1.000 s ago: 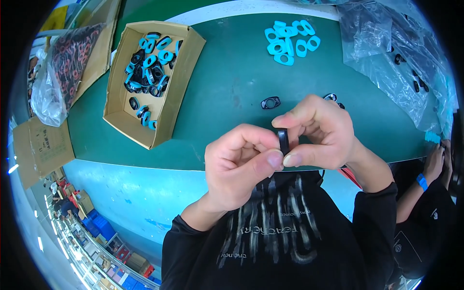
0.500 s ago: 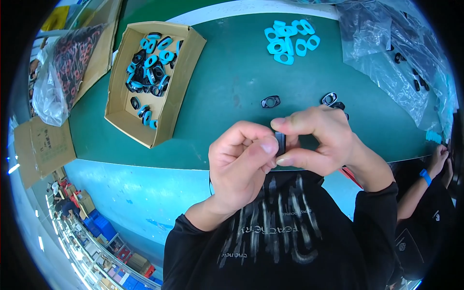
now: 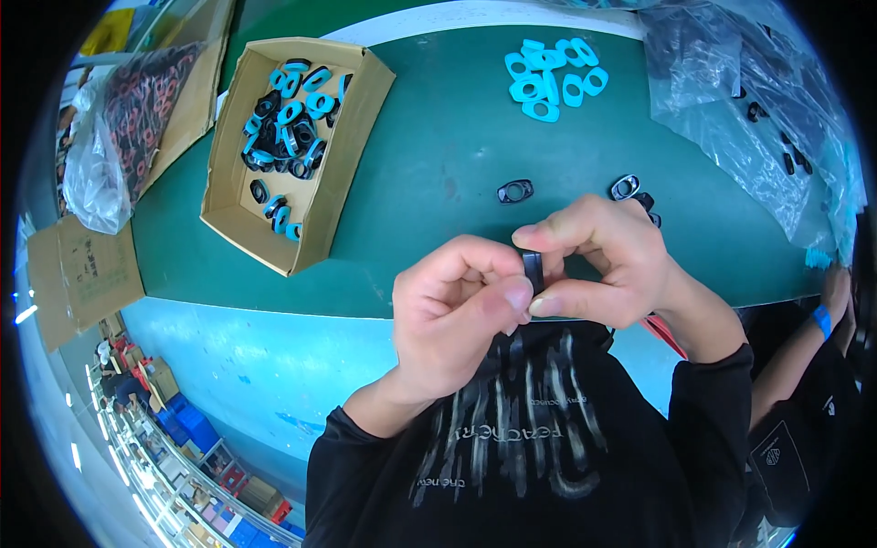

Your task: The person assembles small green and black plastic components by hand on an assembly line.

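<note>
A small black plastic part, seen edge-on, is held between my two hands over the near edge of the green table. My left hand pinches it with thumb and curled fingers. From the other side my right hand grips its ends between thumb and forefinger. Just beyond my hands lies a black oval ring-shaped part. Another black ring part sits partly behind my right hand, beside further black pieces. My fingers hide much of the held part.
At left stands an open cardboard box with black and turquoise parts. Turquoise rings are heaped at the back. Clear plastic bags with black pieces cover the right side. A co-worker's arm is at far right.
Both hands stay on the black part, which has shifted very slightly right. The view has moved a little. The co-worker's arm at right has moved up and outward.
</note>
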The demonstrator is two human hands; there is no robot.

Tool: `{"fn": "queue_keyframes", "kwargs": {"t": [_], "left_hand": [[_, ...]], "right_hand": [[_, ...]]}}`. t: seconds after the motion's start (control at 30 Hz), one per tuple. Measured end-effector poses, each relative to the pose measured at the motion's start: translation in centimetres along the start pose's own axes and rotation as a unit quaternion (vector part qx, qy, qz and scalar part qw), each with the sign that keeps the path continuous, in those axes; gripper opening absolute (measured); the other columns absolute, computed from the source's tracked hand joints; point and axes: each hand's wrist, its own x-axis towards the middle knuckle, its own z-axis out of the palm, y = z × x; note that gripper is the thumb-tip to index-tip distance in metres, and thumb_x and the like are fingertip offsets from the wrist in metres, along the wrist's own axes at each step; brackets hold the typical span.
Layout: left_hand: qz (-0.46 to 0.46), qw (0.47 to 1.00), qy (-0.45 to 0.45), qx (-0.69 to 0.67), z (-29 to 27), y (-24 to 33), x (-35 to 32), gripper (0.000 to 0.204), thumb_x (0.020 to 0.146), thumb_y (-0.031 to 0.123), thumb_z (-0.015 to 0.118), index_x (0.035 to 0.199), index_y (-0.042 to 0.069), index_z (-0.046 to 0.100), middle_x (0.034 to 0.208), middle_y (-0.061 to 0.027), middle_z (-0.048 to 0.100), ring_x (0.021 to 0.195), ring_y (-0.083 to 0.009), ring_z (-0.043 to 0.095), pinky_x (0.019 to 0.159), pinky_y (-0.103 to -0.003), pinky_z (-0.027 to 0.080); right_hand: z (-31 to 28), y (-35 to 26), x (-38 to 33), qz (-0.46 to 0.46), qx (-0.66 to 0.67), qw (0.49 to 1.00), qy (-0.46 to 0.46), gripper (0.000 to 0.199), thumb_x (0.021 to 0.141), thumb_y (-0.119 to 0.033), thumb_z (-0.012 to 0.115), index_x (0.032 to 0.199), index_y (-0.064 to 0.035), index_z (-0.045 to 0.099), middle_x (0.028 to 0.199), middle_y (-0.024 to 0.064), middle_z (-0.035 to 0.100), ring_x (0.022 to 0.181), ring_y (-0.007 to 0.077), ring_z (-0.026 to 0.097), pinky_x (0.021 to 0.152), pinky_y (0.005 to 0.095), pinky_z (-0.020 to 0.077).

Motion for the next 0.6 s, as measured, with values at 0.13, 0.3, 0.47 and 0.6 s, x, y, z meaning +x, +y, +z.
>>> {"fn": "queue_keyframes", "kwargs": {"t": [0.13,0.3,0.47,0.6], "left_hand": [[0.008,0.996,-0.024,-0.086,-1.2,-1.1,0.3,0.008,0.096,-0.001,0.065,0.102,-0.004,0.062,0.088,-0.0069,0.067,0.075,-0.0087,0.061,0.063,-0.023,0.048],[0.026,1.000,-0.014,0.000,0.2,-0.3,0.2,0.007,0.097,0.002,0.064,0.101,-0.004,0.062,0.085,-0.0065,0.066,0.073,-0.0075,0.059,0.062,-0.023,0.047],[0.014,1.000,-0.004,-0.007,-0.1,-0.3,0.3,0.006,0.099,0.003,0.062,0.098,-0.003,0.061,0.082,-0.0050,0.066,0.070,-0.0066,0.058,0.062,-0.022,0.046],[-0.010,0.998,0.027,-0.049,-0.3,-0.4,0.2,0.006,0.099,0.004,0.062,0.098,-0.003,0.061,0.082,-0.0045,0.066,0.070,-0.0066,0.058,0.062,-0.022,0.046]], "right_hand": [[-0.4,-0.6,0.2,-0.011,-0.049,0.998,-0.030,0.047,0.079,-0.003,0.086,0.119,0.0060,0.062,0.082,0.0103,0.071,0.068,0.0152,0.070,0.061,0.0280,0.0531],[-0.1,-0.3,0.2,0.001,0.007,1.000,0.012,0.048,0.079,-0.003,0.086,0.120,0.0049,0.063,0.082,0.0106,0.071,0.066,0.0157,0.070,0.060,0.0272,0.0528],[0.0,-0.4,0.3,-0.005,0.000,1.000,0.001,0.048,0.079,-0.003,0.086,0.120,0.0050,0.063,0.082,0.0109,0.071,0.067,0.0155,0.070,0.059,0.0275,0.0513],[-0.4,-0.5,0.3,-0.006,-0.036,0.998,-0.046,0.049,0.079,-0.002,0.086,0.121,0.0049,0.062,0.083,0.0107,0.071,0.069,0.0148,0.069,0.059,0.0278,0.0508]]}}
